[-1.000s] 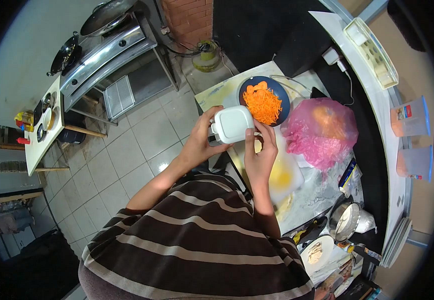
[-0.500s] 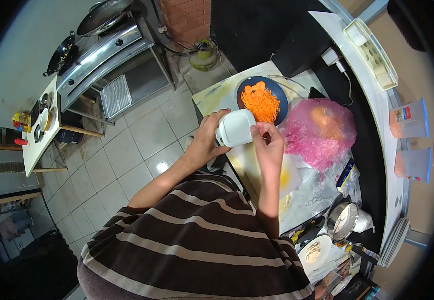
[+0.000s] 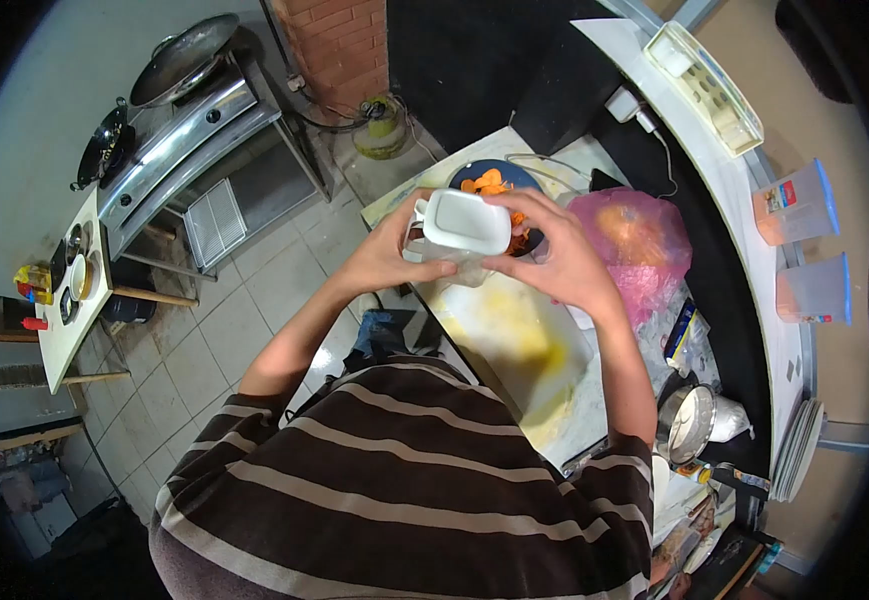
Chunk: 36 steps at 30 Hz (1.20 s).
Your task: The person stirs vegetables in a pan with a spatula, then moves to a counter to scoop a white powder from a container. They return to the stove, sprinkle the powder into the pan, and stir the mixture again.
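Between my two hands is a clear plastic container with a white lid [image 3: 467,222], its lid facing up toward me. My left hand [image 3: 394,248] grips its left side, thumb along the front. On the opposite side my right hand [image 3: 559,250] has its fingers curled at the lid's edge and its thumb under the front. Behind the container sits a dark blue plate [image 3: 524,178] bearing orange carrot slices [image 3: 489,183] and shreds, partly covered by the container and my right hand. Below my hands lies a white cutting board [image 3: 514,335] with yellow stains.
A pink plastic bag [image 3: 634,250] with orange contents lies right of the plate. Farther right are a metal sieve [image 3: 686,422], a blue-and-yellow box [image 3: 686,335] and two clear containers with blue lids [image 3: 829,195] on a shelf. A metal stove [image 3: 179,140] stands at far left.
The container has tipped so its clear side shows below the lid. My right hand has spread from the lid's corner to grip its right side. The whole view has shifted slightly.
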Tool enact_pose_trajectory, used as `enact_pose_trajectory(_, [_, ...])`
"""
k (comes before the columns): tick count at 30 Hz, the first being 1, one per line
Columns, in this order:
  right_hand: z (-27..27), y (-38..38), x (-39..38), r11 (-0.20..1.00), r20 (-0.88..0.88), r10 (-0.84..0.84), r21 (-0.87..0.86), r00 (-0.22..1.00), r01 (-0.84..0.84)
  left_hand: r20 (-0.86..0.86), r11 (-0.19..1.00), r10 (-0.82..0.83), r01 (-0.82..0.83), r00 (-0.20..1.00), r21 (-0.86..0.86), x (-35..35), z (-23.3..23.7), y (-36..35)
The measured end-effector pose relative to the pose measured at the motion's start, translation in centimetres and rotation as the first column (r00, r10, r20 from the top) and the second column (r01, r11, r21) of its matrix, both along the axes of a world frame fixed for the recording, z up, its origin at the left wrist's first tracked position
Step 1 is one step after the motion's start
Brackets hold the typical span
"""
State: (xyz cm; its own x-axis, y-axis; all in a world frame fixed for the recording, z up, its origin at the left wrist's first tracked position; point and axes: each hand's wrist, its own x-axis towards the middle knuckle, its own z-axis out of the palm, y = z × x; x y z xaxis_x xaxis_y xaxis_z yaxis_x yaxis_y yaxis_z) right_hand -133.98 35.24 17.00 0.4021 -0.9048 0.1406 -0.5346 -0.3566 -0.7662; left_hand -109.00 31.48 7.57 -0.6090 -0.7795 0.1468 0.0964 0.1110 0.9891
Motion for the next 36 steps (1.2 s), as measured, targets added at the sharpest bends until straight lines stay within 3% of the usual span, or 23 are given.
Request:
enact_pose_trajectory(1, [0.5,-0.4,-0.1,1.0,-0.003,0.0,-0.009,1.0,0.0,-0.003,1.0,0.0,0.0,1.0,-0.009,-0.2,0.7,-0.3])
enact_pose_trajectory(3, [1.4,-1.0,-0.3,0.978,-0.02,0.024,-0.207,1.0,-0.028,-0.064,0.999,0.026,-0.027,0.998,-0.022,-0.5,2.0,-0.7])
enact_pose_trajectory(5, [2.4,-1.1,0.0,0.976,-0.015,0.035,-0.214,0.999,-0.037,-0.089,0.998,0.026,-0.03,0.996,-0.053,-0.3,2.8,-1.1])
enact_pose_trajectory(7, [2.8,-1.7,-0.1,0.966,-0.01,0.104,-0.239,0.994,-0.104,0.035,0.98,0.074,-0.066,0.997,-0.19,0.3,3.4,-1.6])
enact_pose_trajectory(11, [2.6,-1.6,0.7,0.966,-0.049,0.134,-0.218,0.99,-0.142,0.092,0.972,0.125,-0.103,0.988,-0.213,0.2,3.3,-0.7])
enact_pose_trajectory(13, [2.9,-1.6,1.2,0.985,-0.12,0.118,-0.111,0.986,-0.131,0.083,0.964,0.166,-0.144,0.983,-0.223,-0.2,2.5,-0.1])
enact_pose_trajectory(19, [2.8,-2.5,1.6,0.962,-0.194,0.208,-0.138,0.959,-0.237,0.011,0.946,0.301,-0.297,0.954,-0.129,-0.5,1.2,1.3])
enact_pose_trajectory(26, [3.4,-3.4,2.1,0.961,-0.168,0.194,-0.164,0.966,-0.222,0.121,0.911,0.334,-0.287,0.935,-0.297,0.2,2.3,1.3])
enact_pose_trajectory(28, [3.9,-3.6,2.4,0.954,-0.091,0.174,-0.23,0.981,-0.19,0.143,0.911,0.327,-0.272,0.934,-0.309,-0.3,1.7,1.4])
enact_pose_trajectory(33, [3.8,-3.2,3.2,0.965,0.032,0.151,-0.223,0.988,-0.14,-0.078,0.956,0.262,-0.27,0.962,-0.115,-3.6,0.0,0.9])
enact_pose_trajectory(35, [3.6,-2.9,2.5,0.978,0.235,0.139,-0.184,0.962,-0.096,-0.03,0.96,0.243,-0.244,0.97,-0.136,-5.0,-1.7,0.6])
enact_pose_trajectory(36, [3.6,-2.5,1.7,0.972,0.251,0.123,-0.226,0.96,-0.065,0.011,0.979,0.181,-0.179,0.983,-0.092,-5.9,-1.7,0.6])
